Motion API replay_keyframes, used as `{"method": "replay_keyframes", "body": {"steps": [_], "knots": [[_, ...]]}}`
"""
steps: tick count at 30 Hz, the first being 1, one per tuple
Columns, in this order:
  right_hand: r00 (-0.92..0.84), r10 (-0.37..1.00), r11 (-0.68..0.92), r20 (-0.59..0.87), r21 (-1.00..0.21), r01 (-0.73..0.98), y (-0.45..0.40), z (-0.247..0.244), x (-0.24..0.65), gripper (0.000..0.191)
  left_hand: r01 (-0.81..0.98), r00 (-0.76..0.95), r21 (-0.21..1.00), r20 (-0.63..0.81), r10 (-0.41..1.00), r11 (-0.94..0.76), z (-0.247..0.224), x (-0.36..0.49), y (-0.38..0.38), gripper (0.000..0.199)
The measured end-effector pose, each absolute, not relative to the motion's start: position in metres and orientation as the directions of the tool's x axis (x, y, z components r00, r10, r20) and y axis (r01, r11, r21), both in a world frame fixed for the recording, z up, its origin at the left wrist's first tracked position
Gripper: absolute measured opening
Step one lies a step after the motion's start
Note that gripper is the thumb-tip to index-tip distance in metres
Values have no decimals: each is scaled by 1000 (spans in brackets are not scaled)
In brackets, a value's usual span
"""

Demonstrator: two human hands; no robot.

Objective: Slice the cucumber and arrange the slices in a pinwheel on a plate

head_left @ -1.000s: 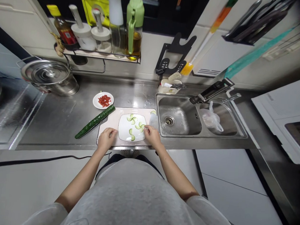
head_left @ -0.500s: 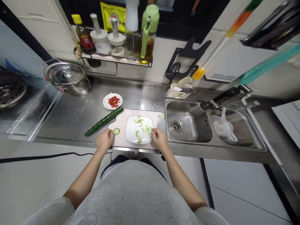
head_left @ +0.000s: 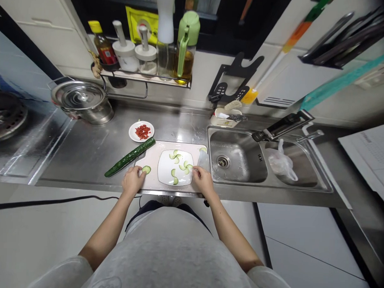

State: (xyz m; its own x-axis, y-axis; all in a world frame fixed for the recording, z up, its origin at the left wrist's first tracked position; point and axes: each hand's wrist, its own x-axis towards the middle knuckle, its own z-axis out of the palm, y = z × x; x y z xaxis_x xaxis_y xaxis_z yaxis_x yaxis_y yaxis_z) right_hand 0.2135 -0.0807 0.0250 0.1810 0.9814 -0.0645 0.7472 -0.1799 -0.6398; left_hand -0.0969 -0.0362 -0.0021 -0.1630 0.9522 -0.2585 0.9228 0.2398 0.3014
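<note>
A white plate (head_left: 166, 176) with curved cucumber slices (head_left: 175, 173) in small groups sits on a pale pink cutting board (head_left: 151, 183). My left hand (head_left: 133, 179) is at the board's left edge, its fingers touching a round cucumber slice (head_left: 146, 169). At the plate's right edge my right hand (head_left: 203, 179) has its fingertips pinched together; what they hold, if anything, is too small to tell. Under or beside that hand, a knife blade (head_left: 204, 159) lies on the board. A long cucumber (head_left: 130, 157) rests across the board's upper left corner.
Beyond the cucumber stands a small white dish (head_left: 133, 132) of red pieces. A steel pot (head_left: 98, 111) is at the back left. The double sink (head_left: 241, 162) lies to the right, a plastic bag (head_left: 281, 162) in its far basin. Bottles (head_left: 185, 47) stand on a wall rack.
My left fingers have closed in on the round cucumber slice. My right hand stays at the plate's edge. The whole view has shifted slightly.
</note>
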Motion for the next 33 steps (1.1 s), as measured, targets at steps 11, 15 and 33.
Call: {"method": "replay_keyframes", "body": {"steps": [11,15,33], "knots": [[178,983,-165,-47,-656,737,-87,22,213,35,891,-166,387,-209,964,237,-3,-90,-34,17],[183,982,-166,-43,-657,735,-88,25,214,34,726,-213,615,-225,951,308,-7,-84,-32,22],[-112,983,182,148,-885,428,-20,92,146,23,-258,118,890,-358,926,376,83,-36,-17,43]]}}
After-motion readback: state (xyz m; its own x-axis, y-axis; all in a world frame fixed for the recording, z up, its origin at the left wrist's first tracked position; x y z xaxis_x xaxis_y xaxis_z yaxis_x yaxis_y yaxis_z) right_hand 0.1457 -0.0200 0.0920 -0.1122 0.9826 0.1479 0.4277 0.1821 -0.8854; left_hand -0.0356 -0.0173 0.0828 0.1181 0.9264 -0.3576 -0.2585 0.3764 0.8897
